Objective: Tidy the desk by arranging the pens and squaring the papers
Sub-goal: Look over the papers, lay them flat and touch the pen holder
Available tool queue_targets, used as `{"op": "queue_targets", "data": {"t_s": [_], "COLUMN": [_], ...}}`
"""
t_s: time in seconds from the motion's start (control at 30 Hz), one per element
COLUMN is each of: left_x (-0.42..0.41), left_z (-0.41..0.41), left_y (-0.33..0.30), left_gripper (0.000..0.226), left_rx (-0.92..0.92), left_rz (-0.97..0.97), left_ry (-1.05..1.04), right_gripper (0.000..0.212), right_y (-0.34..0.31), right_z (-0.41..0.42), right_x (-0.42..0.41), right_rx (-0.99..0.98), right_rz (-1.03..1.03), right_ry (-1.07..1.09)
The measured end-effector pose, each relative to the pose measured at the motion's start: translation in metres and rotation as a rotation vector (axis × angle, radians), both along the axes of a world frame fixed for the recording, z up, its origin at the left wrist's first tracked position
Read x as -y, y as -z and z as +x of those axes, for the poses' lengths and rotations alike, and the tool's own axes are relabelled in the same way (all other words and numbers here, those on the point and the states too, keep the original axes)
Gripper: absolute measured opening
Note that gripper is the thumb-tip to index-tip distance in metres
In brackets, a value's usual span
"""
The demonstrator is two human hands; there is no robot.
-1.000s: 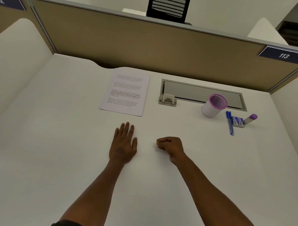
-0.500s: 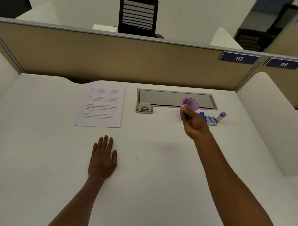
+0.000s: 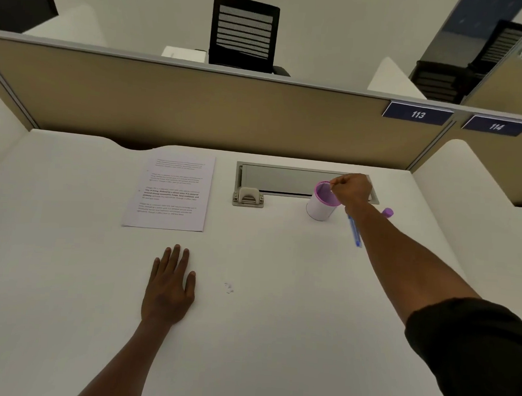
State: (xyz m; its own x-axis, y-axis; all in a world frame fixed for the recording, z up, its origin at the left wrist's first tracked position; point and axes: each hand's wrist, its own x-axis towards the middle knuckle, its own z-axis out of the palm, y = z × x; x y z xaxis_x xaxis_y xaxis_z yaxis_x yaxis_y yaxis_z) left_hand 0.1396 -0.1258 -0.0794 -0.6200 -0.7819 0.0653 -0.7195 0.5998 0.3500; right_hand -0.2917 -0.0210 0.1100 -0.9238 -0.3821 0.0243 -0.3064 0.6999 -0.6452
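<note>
The right hand [image 3: 352, 190] has travelled from mid-desk to just over the cup [image 3: 322, 202], fingers pinched on something too small to identify. Blue pens [image 3: 354, 230] lie under its wrist, papers [image 3: 171, 194] well away. The left hand [image 3: 169, 286] stays flat, open.

Papers [image 3: 171, 192] sit on the desk [image 3: 70, 279] far-left of centre, cable hatch [image 3: 287, 181] to their right by the partition [image 3: 197, 111]. Cup [image 3: 320, 205] stands in front of the hatch's right end, your right hand [image 3: 351, 189] above its rim. Pen [image 3: 354, 230] lies right of the cup, under your forearm. Your left hand [image 3: 169, 286] lies flat in front of the papers.
</note>
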Motion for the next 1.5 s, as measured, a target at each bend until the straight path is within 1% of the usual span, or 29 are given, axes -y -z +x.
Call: {"op": "queue_targets", "data": {"t_s": [0.13,0.2,0.37,0.57,0.63,0.73,0.83,0.9,1.03,1.17,1.27,1.5], "left_x": [0.0,0.001,0.0,-0.002,-0.002,-0.001,-0.002,-0.002,-0.001,-0.002,-0.001,-0.001], "left_z": [0.0,0.0,0.0,-0.001,-0.001,-0.001,-0.001,-0.001,-0.001,-0.001,-0.001,-0.001], "left_y": [0.0,0.001,0.0,-0.005,-0.005,-0.004,-0.004,-0.004,-0.003,-0.002,-0.002,-0.002], "left_gripper": [0.065,0.065,0.066,0.067,0.067,0.066,0.065,0.065,0.065,0.065,0.065,0.065], "left_rx": [-0.012,-0.018,-0.026,-0.03,-0.029,-0.037,-0.038,-0.031,-0.026,-0.026,-0.027,-0.025], "left_rz": [-0.002,-0.003,0.004,0.011,0.01,0.011,0.005,0.007,0.007,0.006,0.007,0.002], "left_ry": [-0.004,-0.001,-0.002,-0.01,-0.009,-0.01,-0.012,-0.013,-0.015,-0.016,-0.016,-0.016], "right_gripper": [0.022,0.021,0.021,0.017,0.021,0.022,0.017,0.014,0.011,0.017,0.02,0.015], "right_y": [0.006,0.006,0.005,0.005,0.006,0.008,0.008,0.008,0.01,0.01,0.012,0.013], "right_z": [-0.006,-0.007,-0.008,-0.012,-0.013,-0.019,-0.021,-0.022,-0.021,-0.02,-0.022,-0.024], "right_x": [0.003,0.004,0.006,0.009,0.01,0.01,0.008,0.005,0.004,0.005,0.006,0.005], "right_rx": [-0.108,-0.119,-0.177,-0.152,-0.095,0.079,0.175,0.151,0.011,-0.056,-0.018,0.101], "right_rz": [0.254,0.311,0.279,0.223,0.219,0.153,0.087,0.08,0.121,0.147,0.166,0.03], "right_ry": [-0.143,-0.192,-0.243,-0.203,-0.21,-0.187,-0.157,-0.161,-0.159,-0.161,-0.172,-0.158]}}
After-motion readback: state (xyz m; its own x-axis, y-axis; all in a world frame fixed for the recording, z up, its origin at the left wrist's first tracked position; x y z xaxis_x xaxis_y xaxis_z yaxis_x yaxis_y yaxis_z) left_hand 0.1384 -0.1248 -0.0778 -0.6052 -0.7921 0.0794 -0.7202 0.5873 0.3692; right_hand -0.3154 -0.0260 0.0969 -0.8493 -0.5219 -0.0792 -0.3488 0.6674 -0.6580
